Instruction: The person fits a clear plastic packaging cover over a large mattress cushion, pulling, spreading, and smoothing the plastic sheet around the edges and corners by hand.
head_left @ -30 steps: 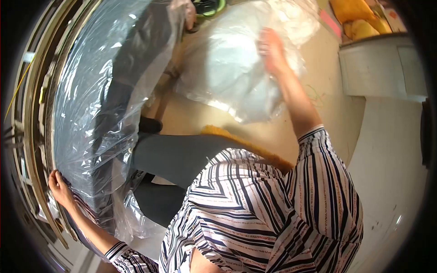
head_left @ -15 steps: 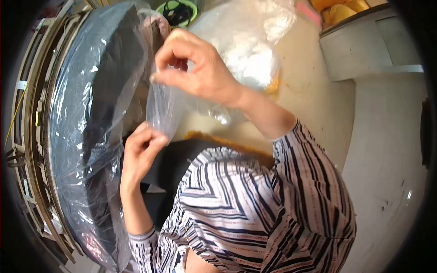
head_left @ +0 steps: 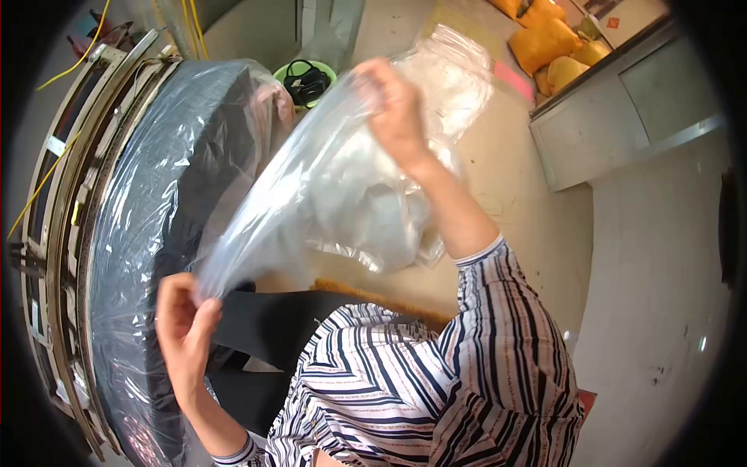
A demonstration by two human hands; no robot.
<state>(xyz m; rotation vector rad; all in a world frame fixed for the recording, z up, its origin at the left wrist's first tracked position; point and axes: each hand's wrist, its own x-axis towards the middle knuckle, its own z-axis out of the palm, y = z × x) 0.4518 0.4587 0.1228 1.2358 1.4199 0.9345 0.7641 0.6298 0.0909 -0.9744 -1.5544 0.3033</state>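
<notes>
A clear plastic bag [head_left: 272,183] is stretched on a slant between my two hands. My left hand [head_left: 185,327], low at the left, pinches its lower end between thumb and fingers. Higher up and farther right, my right hand [head_left: 398,117] is closed on the upper end; its fingertips are partly blurred. Behind the stretched film lies a pile of clear plastic [head_left: 459,86] on the pale surface. Close to my left hand is a long dark bundle [head_left: 175,210] covered in clear plastic.
A metal frame [head_left: 66,257] runs along the left side. Beyond the bundle stands a green basin [head_left: 331,76] with a black bag [head_left: 306,84] in it. Orange sacks [head_left: 541,39] lie at the back right, near a grey cabinet [head_left: 583,148]. Something pink [head_left: 513,80] lies near them.
My hands have moved apart, the left down and leftward, the right out to the right. The plastic between them, bunched and short before, is now pulled out long. The view has shifted too.
</notes>
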